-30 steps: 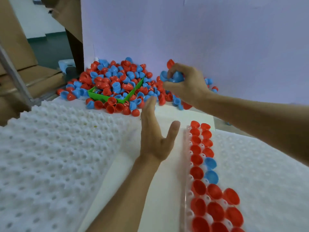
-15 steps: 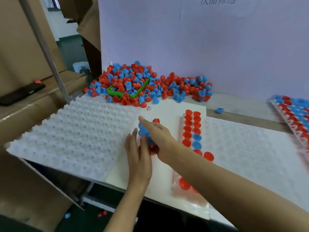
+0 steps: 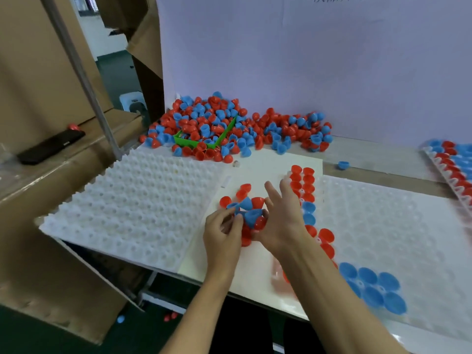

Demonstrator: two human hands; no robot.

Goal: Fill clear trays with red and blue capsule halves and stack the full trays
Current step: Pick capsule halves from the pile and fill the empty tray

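A small heap of red and blue capsule halves (image 3: 249, 209) lies on the white board between my hands. My left hand (image 3: 222, 232) has its fingers curled and pinches a blue half at the heap's left edge. My right hand (image 3: 282, 218) rests against the heap's right side with its fingers straight and spread. Just right of it, the clear tray (image 3: 287, 274) carries rows of red halves and a few blue ones (image 3: 307, 208), partly hidden by my right forearm. The big loose pile of halves (image 3: 229, 123) sits against the back wall.
A green scoop (image 3: 194, 143) is buried in the big pile. White dimpled sheets lie to the left (image 3: 138, 205) and right (image 3: 383, 226). A filled tray (image 3: 452, 162) sits far right, a loose blue half (image 3: 343, 164) and a black phone (image 3: 51, 146) lie apart.
My right hand carried a handful of halves from the big pile down to the board and let them go there. My left hand moved in and took a blue half.
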